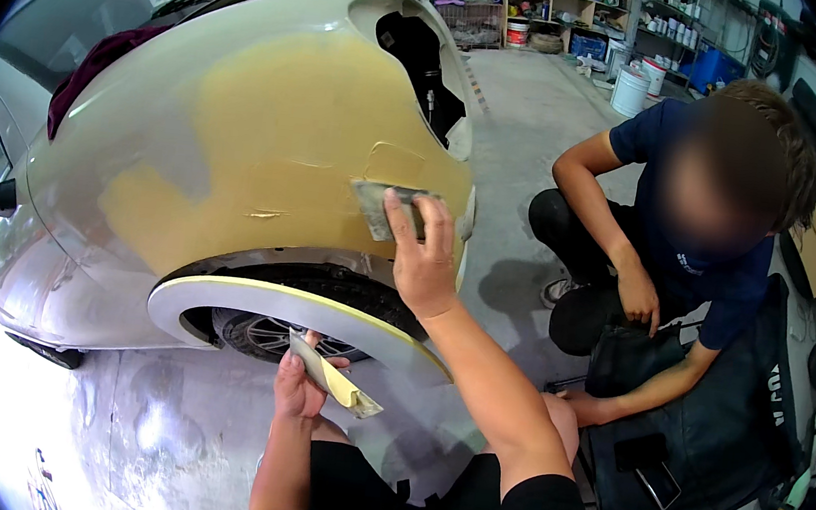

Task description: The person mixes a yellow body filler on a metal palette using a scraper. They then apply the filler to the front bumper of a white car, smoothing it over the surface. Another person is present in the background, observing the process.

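A car's front fender (164, 56) fills the left and middle, with a broad patch of yellow body filler (272, 119) over the wheel arch. My right hand (425, 262) grips a flat grey filler spreader (370, 206) and presses it against the lower front of that patch. Two small ridged smears of filler show nearby. Lower down, my left hand (296, 388) holds another spreader (314, 357), carrying a thick lump of yellow filler (343, 388) toward its end. A pale ring (222, 296) with a yellow edge stands around the wheel, just above this hand.
A person (665, 204) crouches close on my right. One of their hands (592, 409) is beside my knee. A black mat (709, 440) there bears a phone (658, 484). White buckets (631, 91) and laden shelves (557, 10) stand at the back; a dark red cloth (97, 68) lies on the car.
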Tool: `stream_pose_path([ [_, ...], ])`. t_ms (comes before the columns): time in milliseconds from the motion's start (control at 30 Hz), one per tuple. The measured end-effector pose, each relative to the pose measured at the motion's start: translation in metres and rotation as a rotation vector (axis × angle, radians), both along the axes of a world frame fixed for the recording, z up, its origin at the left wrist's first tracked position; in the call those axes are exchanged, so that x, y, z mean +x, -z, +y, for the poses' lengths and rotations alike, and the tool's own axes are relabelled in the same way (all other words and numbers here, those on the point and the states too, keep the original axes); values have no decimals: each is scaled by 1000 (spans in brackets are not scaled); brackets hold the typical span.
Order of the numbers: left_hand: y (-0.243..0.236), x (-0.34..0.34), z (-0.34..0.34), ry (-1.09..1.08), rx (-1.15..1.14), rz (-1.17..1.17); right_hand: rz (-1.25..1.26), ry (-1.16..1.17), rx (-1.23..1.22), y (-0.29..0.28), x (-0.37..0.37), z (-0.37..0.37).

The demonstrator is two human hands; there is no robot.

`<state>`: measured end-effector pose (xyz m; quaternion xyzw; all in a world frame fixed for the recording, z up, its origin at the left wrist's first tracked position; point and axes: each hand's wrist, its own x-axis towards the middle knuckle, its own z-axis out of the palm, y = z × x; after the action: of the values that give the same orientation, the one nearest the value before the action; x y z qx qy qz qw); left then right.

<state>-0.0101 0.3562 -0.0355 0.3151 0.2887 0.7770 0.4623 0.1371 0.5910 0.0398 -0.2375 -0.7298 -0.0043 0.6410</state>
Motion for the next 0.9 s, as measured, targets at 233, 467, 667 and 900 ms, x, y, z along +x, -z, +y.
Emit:
stream_pose_path([
  [233,-2,3,11,-15,13,24,22,-18,-97,9,3,30],
  [467,-12,4,15,-29,-5,37,138,-117,-180,36,21,29],
  [667,-10,8,27,1,3,-15,108,-106,-262,42,21,55],
  [900,-11,5,44,-22,-6,13,217,-356,-362,61,65,20],
])
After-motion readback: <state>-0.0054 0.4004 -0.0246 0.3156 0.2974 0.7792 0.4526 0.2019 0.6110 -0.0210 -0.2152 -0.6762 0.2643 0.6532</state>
